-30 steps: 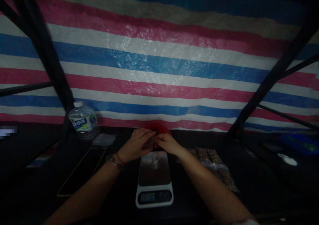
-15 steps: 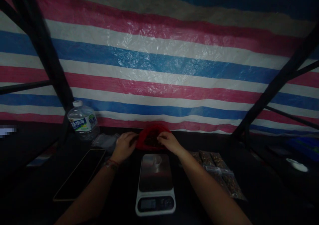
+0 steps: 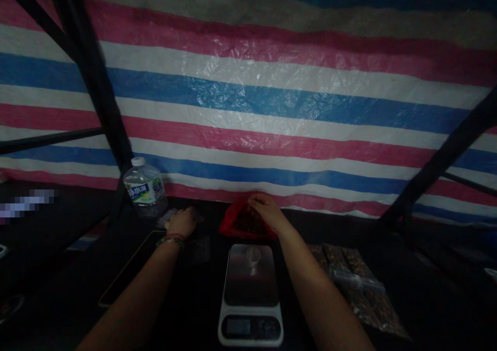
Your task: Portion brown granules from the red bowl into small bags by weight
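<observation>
The sheet [image 3: 272, 115] has broad stripes in 3 colours: pinkish red, white and blue. The bag [image 3: 228, 222] is bright red, its contents [image 3: 248, 222] dark brown. The scale [image 3: 251, 310] is white, with a silvery grey plate [image 3: 248, 283] and a black panel [image 3: 253, 327]. Brown shows through the clear packets [image 3: 378, 304]. The bottle [image 3: 145, 186] is clear, white-capped, its label [image 3: 139, 191] blue, white and green. Surface [image 3: 194, 304] and phone [image 3: 128, 273] are black.

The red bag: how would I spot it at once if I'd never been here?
Find the striped sheet behind the black table; the red bag lies at its foot, near the middle. It is just beyond the white scale, with the right hand at its opening. Its red sides set it apart from the clear packets to the right.
</observation>
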Demonstrator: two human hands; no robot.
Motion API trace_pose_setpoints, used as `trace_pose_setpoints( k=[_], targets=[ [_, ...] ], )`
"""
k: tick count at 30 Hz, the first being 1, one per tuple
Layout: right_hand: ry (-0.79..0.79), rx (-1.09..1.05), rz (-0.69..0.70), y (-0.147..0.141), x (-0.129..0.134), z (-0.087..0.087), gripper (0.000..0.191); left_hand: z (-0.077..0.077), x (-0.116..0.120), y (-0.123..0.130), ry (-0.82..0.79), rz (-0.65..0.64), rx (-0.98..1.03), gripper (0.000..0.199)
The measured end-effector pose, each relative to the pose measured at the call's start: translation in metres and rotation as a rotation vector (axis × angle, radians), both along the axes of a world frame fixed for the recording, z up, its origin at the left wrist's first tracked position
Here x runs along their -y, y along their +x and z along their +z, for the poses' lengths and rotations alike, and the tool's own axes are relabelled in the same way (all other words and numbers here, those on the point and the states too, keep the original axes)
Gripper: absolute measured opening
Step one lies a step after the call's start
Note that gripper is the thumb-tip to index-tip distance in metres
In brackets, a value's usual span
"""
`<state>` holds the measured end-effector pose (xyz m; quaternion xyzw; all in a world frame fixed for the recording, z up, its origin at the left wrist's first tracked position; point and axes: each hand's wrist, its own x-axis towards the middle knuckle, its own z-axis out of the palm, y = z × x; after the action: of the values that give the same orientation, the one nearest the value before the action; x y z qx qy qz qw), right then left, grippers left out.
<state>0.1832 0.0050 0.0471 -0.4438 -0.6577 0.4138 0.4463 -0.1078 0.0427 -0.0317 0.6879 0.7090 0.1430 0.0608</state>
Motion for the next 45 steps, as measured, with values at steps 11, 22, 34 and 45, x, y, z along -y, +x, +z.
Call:
trace_pose_setpoints(
  k=[11, 22, 34, 45],
  targets=[
    [0.017, 0.054, -0.005, 0.001, 0.011, -0.032, 0.029, 0.043, 0.026, 0.043, 0.487, -0.348, 0.176, 0.045],
    [0.026, 0.274, 0.072, -0.004, 0.042, -0.005, 0.018, 0.038, 0.055, 0.104, 0.732, -0.736, 0.242, 0.036],
    [-0.073, 0.170, 0.137, -0.010, 0.032, -0.026, 0.023, 0.021, 0.069, 0.105, 0.985, -0.363, 0.205, 0.020],
    [-0.063, 0.101, 0.065, -0.007, 0.026, -0.039, 0.015, 0.012, 0.073, 0.114, 0.794, -0.619, 0.383, 0.021]
  ],
)
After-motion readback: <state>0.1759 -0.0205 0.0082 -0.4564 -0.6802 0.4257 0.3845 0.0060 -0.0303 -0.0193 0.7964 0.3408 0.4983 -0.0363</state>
